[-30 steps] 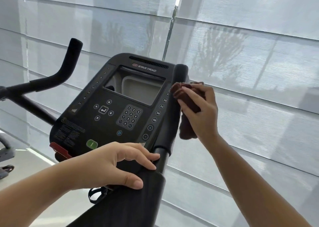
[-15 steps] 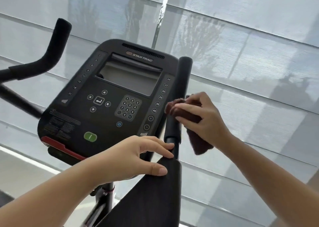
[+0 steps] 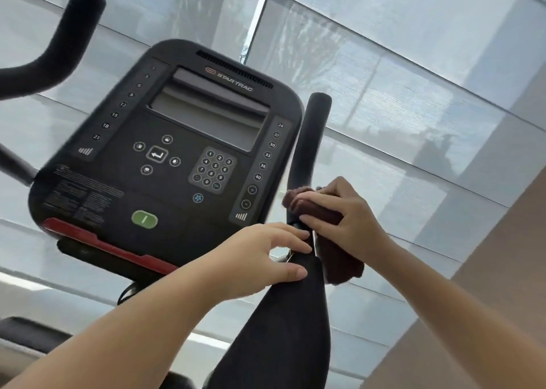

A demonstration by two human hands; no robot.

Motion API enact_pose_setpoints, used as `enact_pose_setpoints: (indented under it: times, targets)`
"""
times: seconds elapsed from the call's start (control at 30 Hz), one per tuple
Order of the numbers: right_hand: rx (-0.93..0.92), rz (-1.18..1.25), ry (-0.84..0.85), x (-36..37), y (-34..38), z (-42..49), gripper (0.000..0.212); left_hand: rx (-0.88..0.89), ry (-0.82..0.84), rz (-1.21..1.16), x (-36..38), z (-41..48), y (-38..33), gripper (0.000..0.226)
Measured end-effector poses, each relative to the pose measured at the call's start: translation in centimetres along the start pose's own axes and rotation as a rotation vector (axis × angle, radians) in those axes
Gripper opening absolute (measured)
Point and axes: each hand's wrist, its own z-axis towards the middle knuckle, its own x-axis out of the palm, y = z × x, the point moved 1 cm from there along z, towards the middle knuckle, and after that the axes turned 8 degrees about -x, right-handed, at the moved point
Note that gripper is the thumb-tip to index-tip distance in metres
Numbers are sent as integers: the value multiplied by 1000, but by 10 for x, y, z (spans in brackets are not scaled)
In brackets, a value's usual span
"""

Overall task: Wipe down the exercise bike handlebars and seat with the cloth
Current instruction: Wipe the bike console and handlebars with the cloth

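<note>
A dark brown cloth (image 3: 339, 261) of soft towelling sits right of centre in the frame, bunched against the lower end of the black padded right handlebar (image 3: 310, 140), where the padding meets its collar. The right hand (image 3: 351, 214) grips the cloth, fingers curled over the top and thumb pressed across the front, and a loose end hangs below the palm. Just left of it and slightly lower, the left hand (image 3: 260, 255) rests on the narrow upper end of a black flat pad (image 3: 289, 329) that widens toward the bottom edge. Its fingers are loosely bent over the top and its thumb lies along the side, holding nothing. The fingertips of the two hands are nearly touching. Both bare forearms reach in from the lower corners. Left of the handlebar, filling the middle of the frame, is a black exercise bike console (image 3: 165, 152) marked STAR TRAC, with a grey screen, a number keypad, arrow keys, a green oval button (image 3: 144, 219) and a red strip (image 3: 97, 241) along its lower edge. A second black curved handlebar (image 3: 68, 37) rises at the upper left. Behind everything hang pale grey translucent window blinds (image 3: 413, 78), with blurred outlines outside. A beige wall (image 3: 487, 300) fills the lower right.
</note>
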Motion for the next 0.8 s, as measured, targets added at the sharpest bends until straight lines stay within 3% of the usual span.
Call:
enact_pose_setpoints:
  times: [0.1,0.23,0.3,0.5,0.67,0.8]
  targets:
    - [-104,-134,75,-12,9,16,33,2,0,-2,1,0,1,31]
    - [-37,-292,-188,-22,-8,79,34,-6,6,-35,1,0,1,29]
    - [37,-285,-242,-16,-15,87,32,-17,1,-68,1,-1,2,28]
    - [140,-37,-94,7,-12,18,37,-10,-23,-138,3,-1,3,28]
    - [27,-139,-24,-3,-4,20,34,-44,-21,-202,4,-4,4,27]
    - [-62,-347,-267,-23,-8,80,34,-54,-8,-252,3,-5,5,26]
